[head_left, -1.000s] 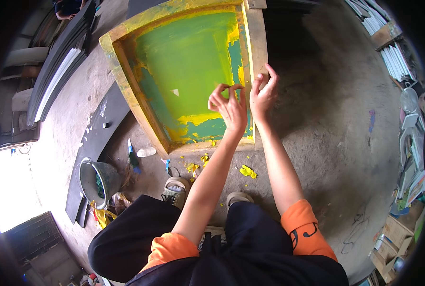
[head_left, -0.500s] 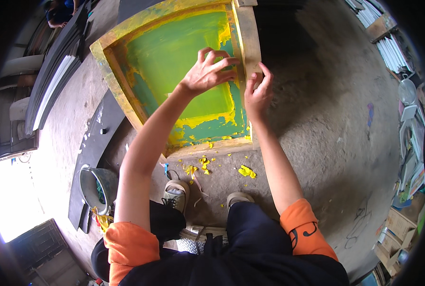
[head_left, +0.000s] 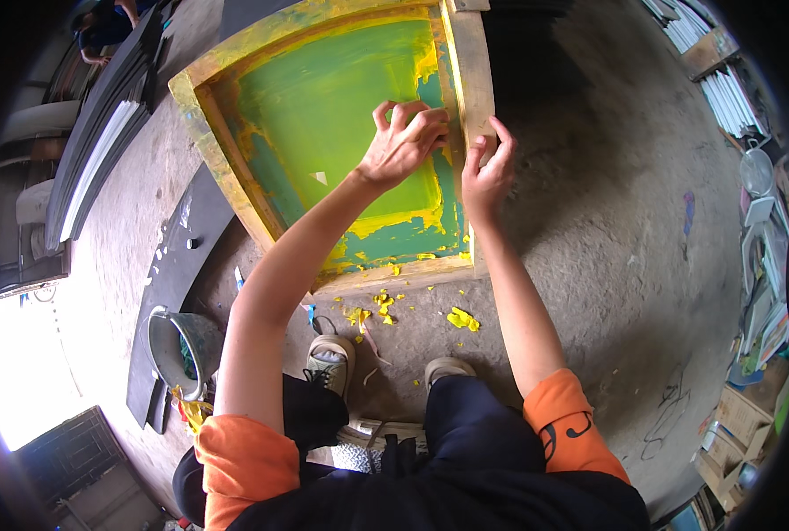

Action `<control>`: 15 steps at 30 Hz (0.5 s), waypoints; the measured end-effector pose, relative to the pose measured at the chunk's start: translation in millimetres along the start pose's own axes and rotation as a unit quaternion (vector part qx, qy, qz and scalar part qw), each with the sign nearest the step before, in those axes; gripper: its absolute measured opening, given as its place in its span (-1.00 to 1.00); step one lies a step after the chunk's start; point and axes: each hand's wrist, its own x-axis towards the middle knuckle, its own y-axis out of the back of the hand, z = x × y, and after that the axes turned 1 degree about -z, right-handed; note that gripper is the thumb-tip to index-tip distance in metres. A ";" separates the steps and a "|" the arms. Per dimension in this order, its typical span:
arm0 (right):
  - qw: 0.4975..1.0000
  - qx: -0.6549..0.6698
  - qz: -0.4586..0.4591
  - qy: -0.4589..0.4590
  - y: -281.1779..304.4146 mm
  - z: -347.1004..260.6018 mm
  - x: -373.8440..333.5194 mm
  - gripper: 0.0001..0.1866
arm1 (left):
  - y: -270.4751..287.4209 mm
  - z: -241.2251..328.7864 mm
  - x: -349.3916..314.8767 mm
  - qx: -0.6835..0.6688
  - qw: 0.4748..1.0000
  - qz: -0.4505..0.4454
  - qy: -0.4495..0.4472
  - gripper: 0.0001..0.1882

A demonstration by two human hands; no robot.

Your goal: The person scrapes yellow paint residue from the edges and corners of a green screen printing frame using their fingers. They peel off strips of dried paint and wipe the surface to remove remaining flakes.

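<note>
A wooden screen-printing frame (head_left: 224,161) stands tilted before me, its green mesh (head_left: 332,88) edged with torn patches of yellow film. Over the mesh, near the inner right edge, my left hand (head_left: 407,142) has its fingers curled and closed at the wood. Anything pinched in them is hidden. My right hand (head_left: 488,177) grips the outside of the right-hand bar, thumb and forefinger showing while its other fingers are hidden. A small pale scrap (head_left: 320,178) lies on the mesh. Yellow peelings (head_left: 463,319) are scattered on the floor below the frame.
On the left are a grey bucket (head_left: 207,341) and a long dark board (head_left: 177,265). Stacked dark and white strips (head_left: 102,159) lean farther off, with another person (head_left: 102,31) beyond. Boxes and clutter (head_left: 757,416) line the right side. My shoes (head_left: 330,363) are just below the frame.
My left hand has moved slightly right and down, its fingers curling tighter. The pale scrap on the mesh shows more fully. My right hand stays on the bar.
</note>
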 end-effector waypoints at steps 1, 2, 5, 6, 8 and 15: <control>1.000 0.004 -0.003 -0.004 -0.3 -1.2 -0.3 -0.69 | -1.8 1.8 -2.7 0.003 1.000 0.006 0.017 -0.81; 1.000 0.008 -0.005 -0.007 -0.8 -2.4 -0.4 -0.69 | -3.9 3.1 -4.4 0.006 0.999 0.012 0.035 -0.80; 1.000 -0.006 -0.005 0.007 -1.6 -0.4 -1.3 -0.69 | -11.1 11.9 1.2 0.009 0.990 0.057 0.128 -0.81; 1.000 -0.008 -0.007 0.003 -1.2 -0.2 -1.0 -0.69 | -9.7 14.8 7.9 -0.005 0.987 0.067 0.146 -0.83; 1.000 -0.010 -0.013 -0.003 -0.4 -0.7 -1.9 -0.69 | -5.1 17.9 20.3 -0.032 0.979 0.088 0.180 -0.86; 0.999 -0.013 -0.027 -0.021 1.9 -4.8 0.1 -0.69 | 6.9 48.3 -30.0 -0.077 0.935 0.048 0.343 -0.94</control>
